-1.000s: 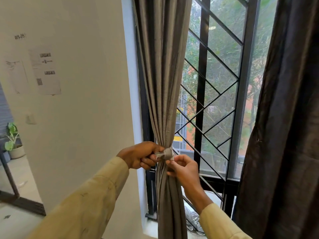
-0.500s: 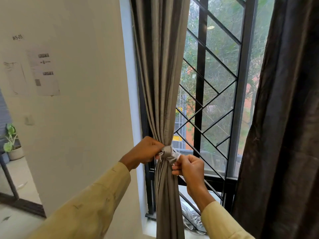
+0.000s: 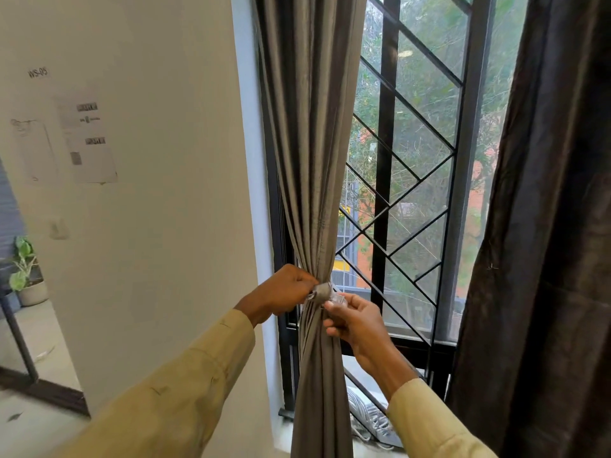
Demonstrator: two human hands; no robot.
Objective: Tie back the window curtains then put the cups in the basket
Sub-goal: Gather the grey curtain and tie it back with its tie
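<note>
Grey-brown pleated fabric of the left window curtain (image 3: 310,153) hangs from above the frame straight down past the sill, its long axis upright, and it is pinched to a narrow waist where a short grey cloth tie-back band (image 3: 322,291) wraps across it, so the band's own axis runs level, crosswise to the folds. The left hand (image 3: 285,291) is closed in a fist on the band's left end, touching the waist from the wall side; the right hand (image 3: 355,320) sits just beside it on the window side and slightly lower, thumb and forefinger pinched shut on a small pale end piece of the band. The knot or fastening lies directly between the two hands, equally near both, so tightening it likely means pulling the ends apart along that level line. A dark brown heavy curtain (image 3: 542,226) at the right hangs loose, not yet tied by the look of it. No cups or basket are in view.
</note>
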